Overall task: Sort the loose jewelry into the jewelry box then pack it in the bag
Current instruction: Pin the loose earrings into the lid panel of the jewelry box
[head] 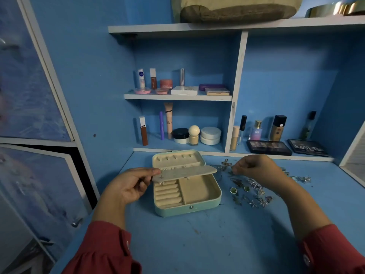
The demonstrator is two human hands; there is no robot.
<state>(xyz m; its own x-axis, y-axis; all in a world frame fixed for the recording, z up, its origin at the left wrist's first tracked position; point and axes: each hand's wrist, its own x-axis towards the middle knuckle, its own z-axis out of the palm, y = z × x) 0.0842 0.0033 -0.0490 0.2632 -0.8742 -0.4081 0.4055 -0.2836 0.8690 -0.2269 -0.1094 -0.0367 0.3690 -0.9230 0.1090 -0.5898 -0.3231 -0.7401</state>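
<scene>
Blue wall (83,80), white-edged shelves (177,97)

The left hand (131,185) is held out front-left, palm turned inward, thumb and fingers pinched on a flat panel edge. The right hand (254,170) is raised a bit further out, fingers curled down, fingertips pinched together. Both forearms are covered by red sleeves.
</scene>
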